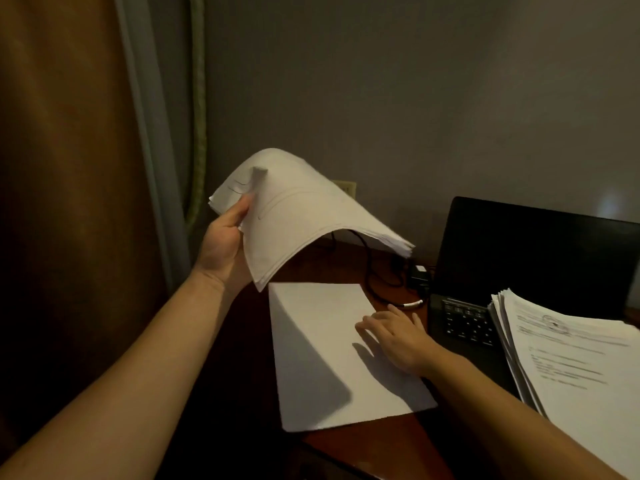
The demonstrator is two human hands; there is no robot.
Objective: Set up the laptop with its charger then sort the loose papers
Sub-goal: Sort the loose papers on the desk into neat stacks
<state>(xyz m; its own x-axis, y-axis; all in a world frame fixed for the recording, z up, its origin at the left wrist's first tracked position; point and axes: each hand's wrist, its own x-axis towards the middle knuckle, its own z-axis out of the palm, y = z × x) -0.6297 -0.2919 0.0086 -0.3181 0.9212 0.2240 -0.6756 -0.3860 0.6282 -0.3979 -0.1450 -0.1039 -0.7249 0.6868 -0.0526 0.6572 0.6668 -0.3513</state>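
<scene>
Head camera view, looking down at a dim desk corner. The left hand (225, 244) is raised above the desk and grips a thick sheaf of white papers (304, 216) by one edge, thumb on top and the other fingers mostly hidden behind it. The sheaf bends over in an arch, its far end drooping towards the desk.

Below it, a blank white sheet (322, 362) lies flat on the dark reddish-brown wooden desk (398, 441). The right hand (398, 337) rests palm down on this sheet's right side, fingers spread and nearly straight, holding nothing.

Just right of the sheet, an open black laptop (519, 258) stands with its screen dark. A fanned pile of printed white pages (571, 362) lies over the right part of its keyboard.

A black charger cable (370, 271) loops across the desk behind the sheet to a black power brick (419, 277) beside the laptop. A brown curtain (69, 168) hangs at left.
</scene>
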